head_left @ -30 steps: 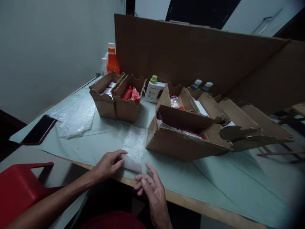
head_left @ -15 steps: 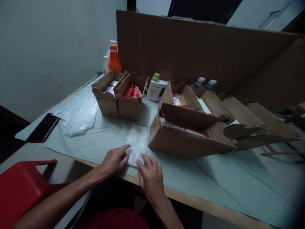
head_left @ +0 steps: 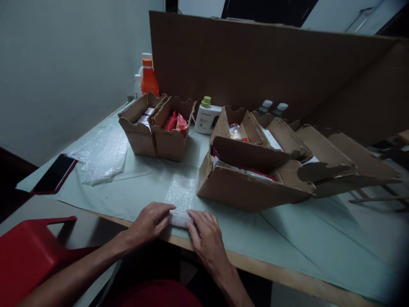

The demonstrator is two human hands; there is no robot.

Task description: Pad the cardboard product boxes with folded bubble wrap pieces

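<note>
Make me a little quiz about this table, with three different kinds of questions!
1. True or false: both the left hand and the right hand rest on the near end of the bubble wrap strip.
2. What lies at the table's left edge, beside the loose bubble wrap pile? A) a spoon B) a dark phone C) a cup
3. What colour is the cap of the white bottle behind the small cardboard boxes?

Key: 1 true; 2 B; 3 green.
</note>
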